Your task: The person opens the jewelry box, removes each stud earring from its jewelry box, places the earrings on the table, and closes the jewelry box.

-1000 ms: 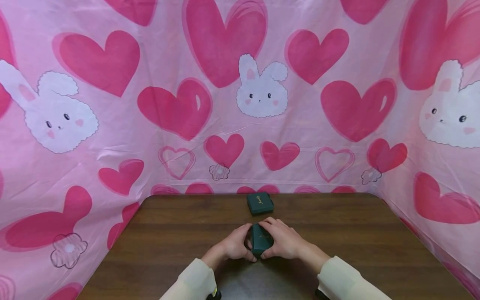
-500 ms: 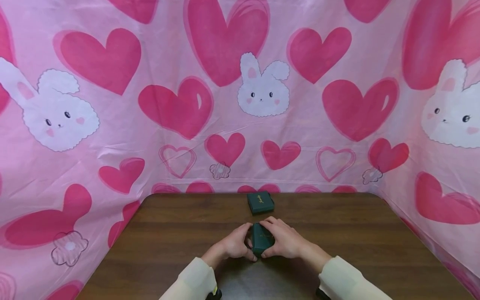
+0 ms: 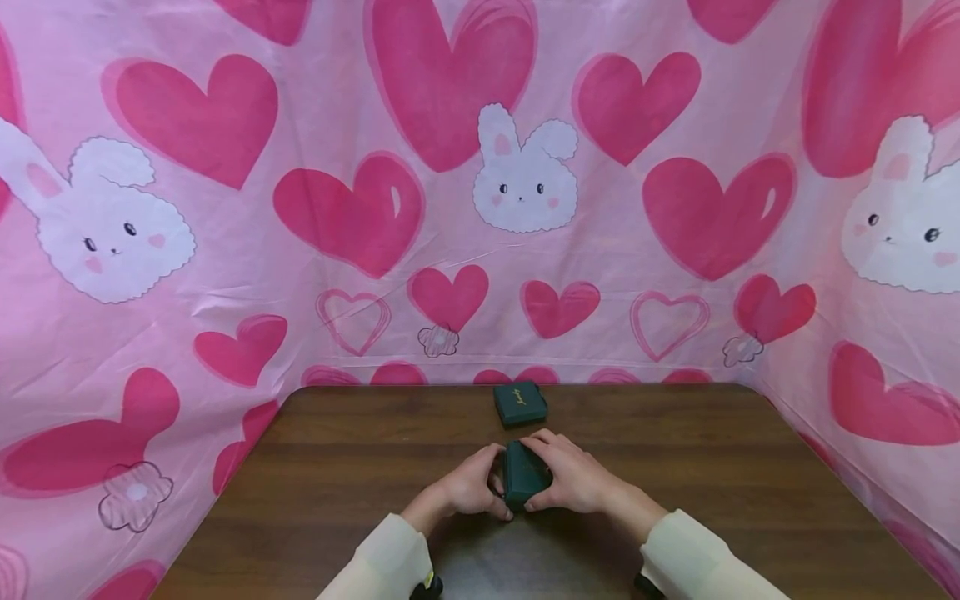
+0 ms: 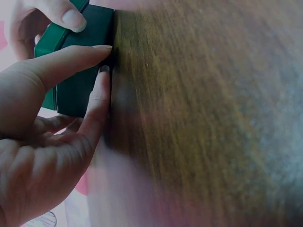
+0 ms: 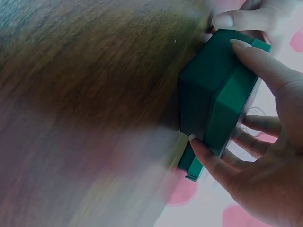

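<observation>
A small dark green box [image 3: 527, 473] with a lid stands on the table between my two hands in the head view. My left hand [image 3: 467, 487] holds its left side low down; the thumb and a finger press the darker base [image 4: 85, 85] close to the tabletop in the left wrist view. My right hand [image 3: 572, 475] grips the box from the right, with thumb and fingers spread across the lid [image 5: 232, 106] and its seam with the base. Whether the lid is parted from the base is hard to tell. The box's far side is hidden.
Just behind, a second dark green box [image 3: 520, 403] with gold lettering lies on the brown wooden table [image 3: 360, 442]. A pink cloth [image 3: 450, 233] printed with hearts and rabbits hangs around the table's back and sides.
My right hand has shifted slightly up and to the right, and the top of the held box looks a little raised and tilted. The left hand has barely moved.
</observation>
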`<state>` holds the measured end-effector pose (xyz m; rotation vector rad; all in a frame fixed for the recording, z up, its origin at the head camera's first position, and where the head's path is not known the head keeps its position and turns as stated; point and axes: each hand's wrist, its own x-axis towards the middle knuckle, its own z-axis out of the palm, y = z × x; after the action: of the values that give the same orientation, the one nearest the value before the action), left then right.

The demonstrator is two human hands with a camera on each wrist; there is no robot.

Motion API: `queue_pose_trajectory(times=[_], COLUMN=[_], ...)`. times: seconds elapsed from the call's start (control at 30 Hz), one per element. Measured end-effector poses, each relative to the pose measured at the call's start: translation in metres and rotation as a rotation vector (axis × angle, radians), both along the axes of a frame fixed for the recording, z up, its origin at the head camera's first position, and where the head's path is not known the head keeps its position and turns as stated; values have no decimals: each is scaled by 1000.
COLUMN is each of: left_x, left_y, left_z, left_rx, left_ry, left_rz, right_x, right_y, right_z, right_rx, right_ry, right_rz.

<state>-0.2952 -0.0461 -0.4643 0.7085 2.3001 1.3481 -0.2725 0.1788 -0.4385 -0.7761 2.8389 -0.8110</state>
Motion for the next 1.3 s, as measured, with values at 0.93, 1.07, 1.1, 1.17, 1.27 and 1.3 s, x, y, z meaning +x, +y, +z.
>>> queue_pose_trajectory(times=[0.93, 1.07, 1.1, 1.17, 1.27, 1.3], left_x=[3, 3, 3, 3, 2, 2], left_y=[1, 1, 1, 1, 1, 1], left_z=[0, 0, 0, 1, 1, 1], left_rx=[-57, -54, -53, -52, -51, -53], left_ry=[40, 39, 38, 42, 45, 46], left_rz=[-11, -15, -16, -15, -12, -11], right_x=[2, 4, 4, 5, 6, 6], right_y=[20, 25, 26, 29, 34, 36], right_z=[0, 1, 1, 2, 3, 3], right_rx=[23, 23, 24, 22, 25, 27], right_ry=[-33, -51, -54, -61, -48, -42], right_rz=[-3, -21, -26, -34, -38, -38])
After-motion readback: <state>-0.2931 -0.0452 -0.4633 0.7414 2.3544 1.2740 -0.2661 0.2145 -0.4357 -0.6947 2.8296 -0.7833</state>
